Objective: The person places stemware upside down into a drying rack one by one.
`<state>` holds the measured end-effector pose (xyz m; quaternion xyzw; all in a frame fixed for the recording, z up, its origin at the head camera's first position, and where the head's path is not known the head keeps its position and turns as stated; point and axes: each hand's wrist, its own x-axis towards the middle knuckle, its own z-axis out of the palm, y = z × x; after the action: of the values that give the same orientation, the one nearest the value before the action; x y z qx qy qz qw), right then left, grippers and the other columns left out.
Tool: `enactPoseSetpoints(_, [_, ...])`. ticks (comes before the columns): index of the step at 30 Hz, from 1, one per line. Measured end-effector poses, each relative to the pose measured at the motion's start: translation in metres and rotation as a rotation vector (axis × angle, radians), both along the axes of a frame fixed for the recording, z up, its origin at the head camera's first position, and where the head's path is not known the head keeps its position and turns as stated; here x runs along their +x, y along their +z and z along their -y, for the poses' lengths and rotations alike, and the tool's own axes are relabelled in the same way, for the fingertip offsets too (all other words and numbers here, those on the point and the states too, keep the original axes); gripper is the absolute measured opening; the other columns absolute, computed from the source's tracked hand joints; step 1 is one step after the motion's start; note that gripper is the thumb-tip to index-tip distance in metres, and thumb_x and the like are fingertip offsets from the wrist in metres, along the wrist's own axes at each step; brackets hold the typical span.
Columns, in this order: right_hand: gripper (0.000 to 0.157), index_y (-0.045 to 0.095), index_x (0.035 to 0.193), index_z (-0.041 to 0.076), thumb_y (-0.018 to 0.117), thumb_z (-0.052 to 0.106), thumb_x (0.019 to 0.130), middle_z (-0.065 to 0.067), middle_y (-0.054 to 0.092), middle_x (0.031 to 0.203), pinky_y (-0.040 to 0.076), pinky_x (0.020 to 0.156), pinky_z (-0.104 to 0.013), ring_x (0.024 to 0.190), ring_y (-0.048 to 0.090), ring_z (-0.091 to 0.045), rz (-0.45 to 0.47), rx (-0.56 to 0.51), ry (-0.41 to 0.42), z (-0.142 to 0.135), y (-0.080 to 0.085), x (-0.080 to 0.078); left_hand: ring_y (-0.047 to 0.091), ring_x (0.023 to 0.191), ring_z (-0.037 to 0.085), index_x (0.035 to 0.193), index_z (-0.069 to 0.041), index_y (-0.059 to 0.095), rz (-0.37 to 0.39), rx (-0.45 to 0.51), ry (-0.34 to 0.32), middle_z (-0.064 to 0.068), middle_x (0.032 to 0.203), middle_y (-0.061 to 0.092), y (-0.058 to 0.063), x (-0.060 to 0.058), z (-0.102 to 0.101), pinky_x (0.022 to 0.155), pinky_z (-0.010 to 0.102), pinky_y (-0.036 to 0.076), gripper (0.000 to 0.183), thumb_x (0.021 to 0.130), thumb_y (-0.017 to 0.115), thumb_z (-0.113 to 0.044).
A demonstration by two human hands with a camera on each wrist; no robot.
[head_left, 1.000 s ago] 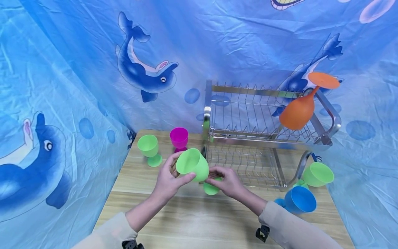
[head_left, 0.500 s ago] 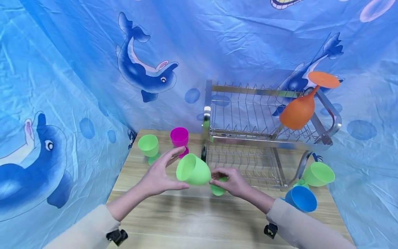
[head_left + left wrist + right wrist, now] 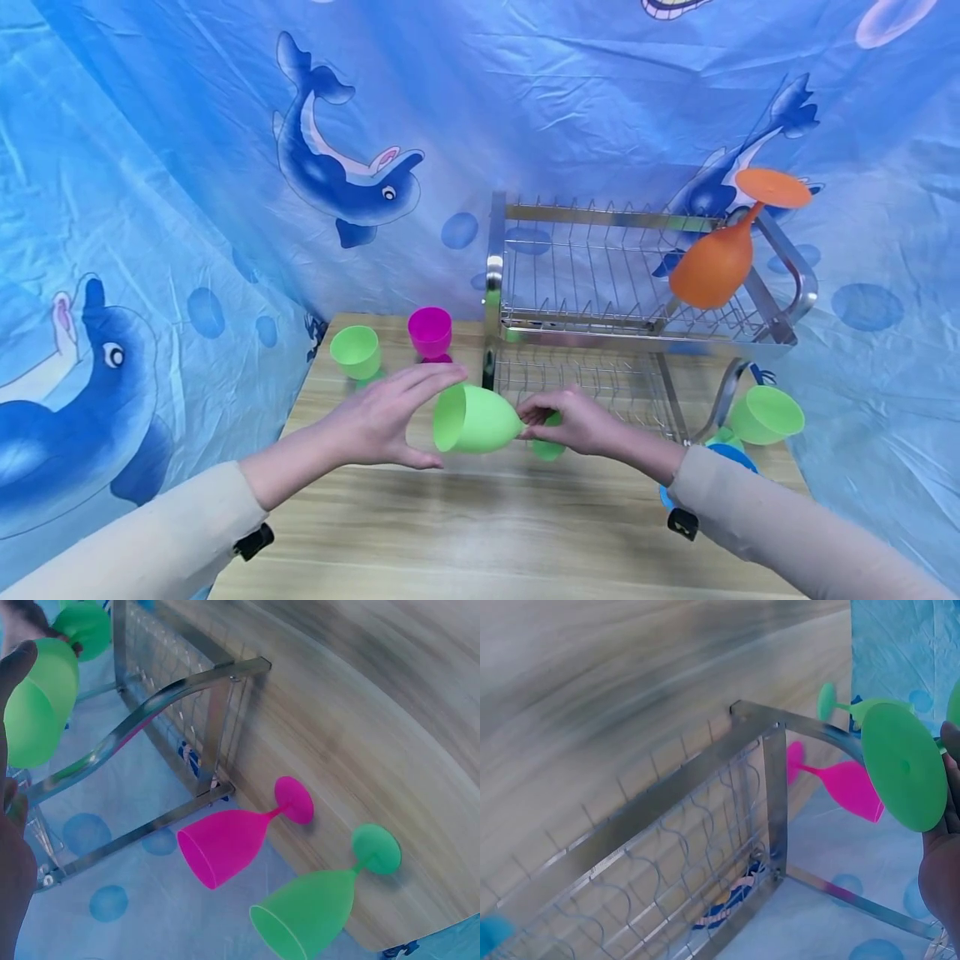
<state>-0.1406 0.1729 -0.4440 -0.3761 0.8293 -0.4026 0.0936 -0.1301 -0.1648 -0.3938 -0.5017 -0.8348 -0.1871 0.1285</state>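
A light green plastic goblet [image 3: 483, 419] lies sideways in the air over the table, its mouth toward the left. My right hand [image 3: 573, 421] pinches its stem, and the round foot shows beneath the fingers. My left hand [image 3: 367, 417] is spread beside the mouth, thumb below and fingers above; whether a fingertip touches the rim I cannot tell. In the right wrist view the goblet's flat foot [image 3: 904, 766] faces the camera. The left wrist view shows its bowl [image 3: 45, 705] at the upper left.
A two-tier metal dish rack [image 3: 577, 335] stands behind, an orange goblet [image 3: 712, 262] upside down on its upper tier. Upright magenta [image 3: 431, 332] and green goblets [image 3: 356, 352] stand left. Another green goblet [image 3: 767, 414] and a blue goblet [image 3: 731, 455], partly behind my sleeve, are right.
My left hand has let go of the bowl, opened and drawn left. My right hand has shifted right with the goblet, which has turned from tilted to nearly level.
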Motion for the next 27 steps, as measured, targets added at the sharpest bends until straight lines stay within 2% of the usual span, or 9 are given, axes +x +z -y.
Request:
enactPoseSetpoints(7, [0.023,0.080,0.115,0.008,0.085,0.009,0.092,-0.001,0.081,0.101,0.064,0.079,-0.022,0.089,0.076,-0.006,0.009,0.037,0.021,-0.002,0.008,-0.005,0.060,0.136,0.030,0.151,-0.003,0.050,-0.094,0.009,-0.091,0.013,0.151,0.058,-0.009,-0.005,-0.006,0.105,0.045,0.059,0.116,0.060,0.105,-0.049])
enactPoseSetpoints(13, [0.024,0.081,0.115,0.010,0.085,0.008,0.091,0.001,0.081,0.103,0.064,0.080,-0.021,0.089,0.074,-0.003,0.003,0.051,0.045,0.001,0.010,-0.007,0.064,0.131,0.028,0.148,-0.003,0.054,-0.114,0.024,-0.108,0.011,0.145,0.063,-0.013,-0.005,-0.008,0.102,0.043,0.061,0.109,0.060,0.106,-0.043])
enactPoseSetpoints(18, [0.025,0.080,0.116,0.009,0.085,0.008,0.092,0.000,0.081,0.105,0.064,0.080,-0.021,0.090,0.075,-0.004,-0.018,0.079,0.069,0.004,0.011,-0.009,0.064,0.130,0.029,0.145,-0.003,0.056,-0.110,0.049,-0.093,0.012,0.143,0.065,-0.017,-0.004,-0.005,0.104,0.045,0.060,0.107,0.057,0.107,-0.037])
enactPoseSetpoints(22, [0.033,0.078,0.123,0.008,0.086,0.013,0.091,-0.005,0.080,0.115,0.065,0.087,-0.027,0.100,0.078,-0.013,-0.114,0.119,0.080,0.007,0.018,-0.010,0.065,0.129,0.029,0.144,-0.004,0.058,-0.093,0.066,-0.069,0.012,0.142,0.065,-0.020,-0.001,0.000,0.104,0.046,0.060,0.105,0.057,0.107,-0.036])
enactPoseSetpoints(25, [0.043,0.076,0.129,0.006,0.088,0.019,0.090,-0.007,0.079,0.123,0.065,0.093,-0.034,0.108,0.077,-0.020,-0.214,0.119,0.041,0.007,0.028,-0.006,0.066,0.127,0.030,0.143,-0.004,0.058,-0.078,0.093,-0.021,0.011,0.141,0.066,-0.025,0.002,0.004,0.103,0.047,0.060,0.104,0.058,0.107,-0.037])
enactPoseSetpoints(27, [0.048,0.074,0.132,0.007,0.090,0.022,0.089,-0.007,0.078,0.126,0.064,0.095,-0.038,0.111,0.076,-0.021,-0.249,0.093,-0.004,0.006,0.036,0.001,0.067,0.126,0.031,0.143,-0.005,0.059,-0.067,0.124,0.029,0.011,0.140,0.066,-0.029,0.006,0.007,0.102,0.048,0.061,0.103,0.057,0.106,-0.038])
